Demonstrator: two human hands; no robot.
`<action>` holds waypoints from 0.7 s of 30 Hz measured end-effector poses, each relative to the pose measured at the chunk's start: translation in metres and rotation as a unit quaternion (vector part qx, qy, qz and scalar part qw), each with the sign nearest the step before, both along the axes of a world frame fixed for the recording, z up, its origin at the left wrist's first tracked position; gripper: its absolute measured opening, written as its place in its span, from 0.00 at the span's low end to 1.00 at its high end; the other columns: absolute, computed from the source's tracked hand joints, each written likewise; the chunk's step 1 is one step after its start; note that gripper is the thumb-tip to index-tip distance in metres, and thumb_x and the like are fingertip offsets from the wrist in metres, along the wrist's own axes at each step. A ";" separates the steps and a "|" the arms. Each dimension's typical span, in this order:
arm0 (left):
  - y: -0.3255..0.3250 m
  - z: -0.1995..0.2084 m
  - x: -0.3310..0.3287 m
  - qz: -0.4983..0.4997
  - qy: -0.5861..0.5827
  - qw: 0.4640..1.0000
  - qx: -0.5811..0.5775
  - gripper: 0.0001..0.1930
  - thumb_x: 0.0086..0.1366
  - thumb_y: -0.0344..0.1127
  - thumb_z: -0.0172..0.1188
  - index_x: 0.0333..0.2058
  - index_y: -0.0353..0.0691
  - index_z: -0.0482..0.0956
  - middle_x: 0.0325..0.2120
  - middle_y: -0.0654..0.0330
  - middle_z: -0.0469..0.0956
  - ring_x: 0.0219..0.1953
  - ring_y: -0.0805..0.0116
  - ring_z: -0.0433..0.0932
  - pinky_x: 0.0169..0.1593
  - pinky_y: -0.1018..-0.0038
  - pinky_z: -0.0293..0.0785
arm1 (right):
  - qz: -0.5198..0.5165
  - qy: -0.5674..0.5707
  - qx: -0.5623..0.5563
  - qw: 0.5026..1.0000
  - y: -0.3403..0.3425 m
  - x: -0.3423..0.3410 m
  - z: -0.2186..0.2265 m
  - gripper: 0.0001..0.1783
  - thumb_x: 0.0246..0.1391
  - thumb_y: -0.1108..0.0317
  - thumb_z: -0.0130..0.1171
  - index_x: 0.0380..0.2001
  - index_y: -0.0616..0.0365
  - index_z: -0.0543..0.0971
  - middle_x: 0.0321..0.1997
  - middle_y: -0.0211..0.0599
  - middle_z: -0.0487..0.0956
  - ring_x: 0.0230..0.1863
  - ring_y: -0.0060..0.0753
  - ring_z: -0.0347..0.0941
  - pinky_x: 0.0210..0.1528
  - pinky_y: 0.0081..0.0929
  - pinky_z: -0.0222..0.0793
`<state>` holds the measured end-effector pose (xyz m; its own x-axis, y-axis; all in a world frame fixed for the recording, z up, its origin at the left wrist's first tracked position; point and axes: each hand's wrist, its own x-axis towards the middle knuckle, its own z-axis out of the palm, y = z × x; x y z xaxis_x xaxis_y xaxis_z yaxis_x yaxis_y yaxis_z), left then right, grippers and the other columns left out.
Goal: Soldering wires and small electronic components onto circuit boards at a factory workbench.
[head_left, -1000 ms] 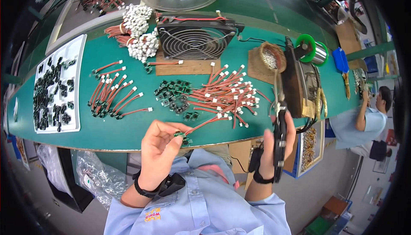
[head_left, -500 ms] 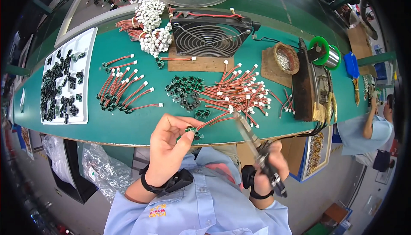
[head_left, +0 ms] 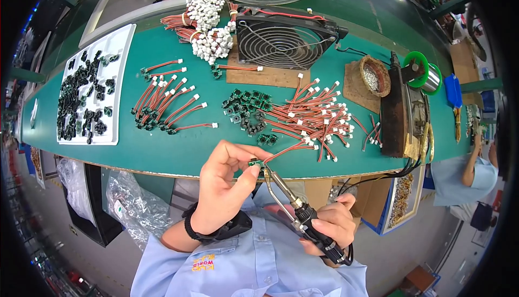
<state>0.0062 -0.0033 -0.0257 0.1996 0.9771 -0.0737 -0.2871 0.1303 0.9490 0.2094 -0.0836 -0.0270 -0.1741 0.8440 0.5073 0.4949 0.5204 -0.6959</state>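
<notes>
The left hand (head_left: 226, 183) is nearly closed, thumb and forefinger pinching a small green board (head_left: 256, 163) just above the near edge of the table (head_left: 178, 148). A red wire (head_left: 289, 150) with a white plug runs from the board, off to the right of the left hand's fingertips. The right hand (head_left: 332, 224), lower and to the right, is curled round the black handle of an iron (head_left: 305, 214). The iron slants away from the right hand, up and left, its tip end at the pinched board; whether the two touch cannot be told.

Just beyond the left hand lies a cluster of boards (head_left: 246, 102), with a heap of leads (head_left: 319, 116) spreading from it to the right. Left of that hand and farther out is a group of wired boards (head_left: 154, 121), and past it a white tray (head_left: 122, 75) with dark parts on it. Well beyond the left hand stand a black fan (head_left: 286, 43) and, left of it, wire bundles (head_left: 211, 45). Beyond the right hand, to its right, are a bowl (head_left: 355, 75) and a green spool (head_left: 415, 70).
</notes>
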 end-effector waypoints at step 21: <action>-0.003 0.001 0.001 -0.008 0.008 1.000 -0.001 0.06 0.59 0.23 0.51 0.33 0.37 0.63 0.39 0.48 0.73 0.42 0.66 0.73 0.47 0.71 0.68 | -0.006 0.001 -0.007 1.000 -0.004 -0.001 -0.005 0.23 0.32 0.54 0.66 0.33 0.52 0.75 0.16 0.29 0.72 0.20 0.28 0.67 0.40 0.36 0.54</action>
